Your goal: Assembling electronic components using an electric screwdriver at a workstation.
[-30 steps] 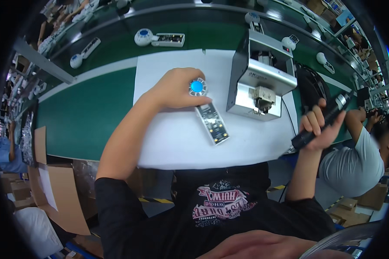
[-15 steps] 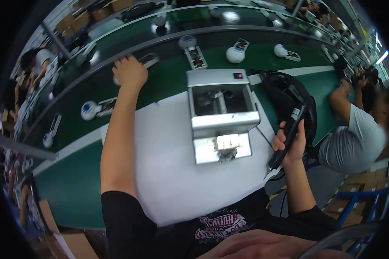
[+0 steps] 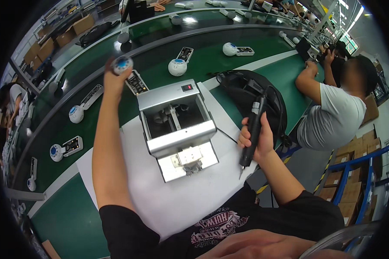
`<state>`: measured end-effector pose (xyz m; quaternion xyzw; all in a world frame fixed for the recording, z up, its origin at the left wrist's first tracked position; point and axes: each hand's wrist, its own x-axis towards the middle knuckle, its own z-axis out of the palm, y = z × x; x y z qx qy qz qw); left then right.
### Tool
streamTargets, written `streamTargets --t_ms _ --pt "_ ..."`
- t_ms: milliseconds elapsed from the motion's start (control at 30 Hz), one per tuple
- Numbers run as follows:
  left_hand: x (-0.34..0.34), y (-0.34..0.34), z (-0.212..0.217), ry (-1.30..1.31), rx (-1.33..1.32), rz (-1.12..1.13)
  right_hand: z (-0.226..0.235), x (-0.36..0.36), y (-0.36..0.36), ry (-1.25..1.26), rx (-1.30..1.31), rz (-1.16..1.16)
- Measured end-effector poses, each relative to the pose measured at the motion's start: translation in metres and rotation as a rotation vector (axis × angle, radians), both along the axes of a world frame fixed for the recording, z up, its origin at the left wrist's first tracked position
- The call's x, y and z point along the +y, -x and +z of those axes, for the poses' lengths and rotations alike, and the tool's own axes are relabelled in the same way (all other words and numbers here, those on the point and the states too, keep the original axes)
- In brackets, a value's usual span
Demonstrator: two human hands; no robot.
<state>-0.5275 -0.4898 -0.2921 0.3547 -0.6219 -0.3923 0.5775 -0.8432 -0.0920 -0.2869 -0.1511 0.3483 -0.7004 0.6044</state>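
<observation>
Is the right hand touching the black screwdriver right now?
Touching. The head view shows the right hand curled around the black screwdriver, fingers and thumb on opposite sides of its barrel.

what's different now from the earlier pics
The left hand moved from over the white sheet out to the green belt. It let go of one ball-ended unit there and now grips the next unit by its round end. The view turned too. The right hand still holds the black screwdriver; the metal machine stays on the sheet.
</observation>
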Motion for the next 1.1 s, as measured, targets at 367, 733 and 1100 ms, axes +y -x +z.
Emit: streamTargets --t_ms 367,733,1100 --pt "0.224 -0.128 -0.008 -0.195 -0.033 -0.025 0.043 0.012 -0.038 0.094 -0.08 0.078" --pt "0.315 -0.106 0.009 -0.021 -0.716 -0.14 0.109 -0.007 -0.145 1.011 0.515 0.161" --pt "0.316 -0.082 0.003 0.129 -0.759 -0.299 0.066 -0.01 -0.151 0.925 0.495 0.422"
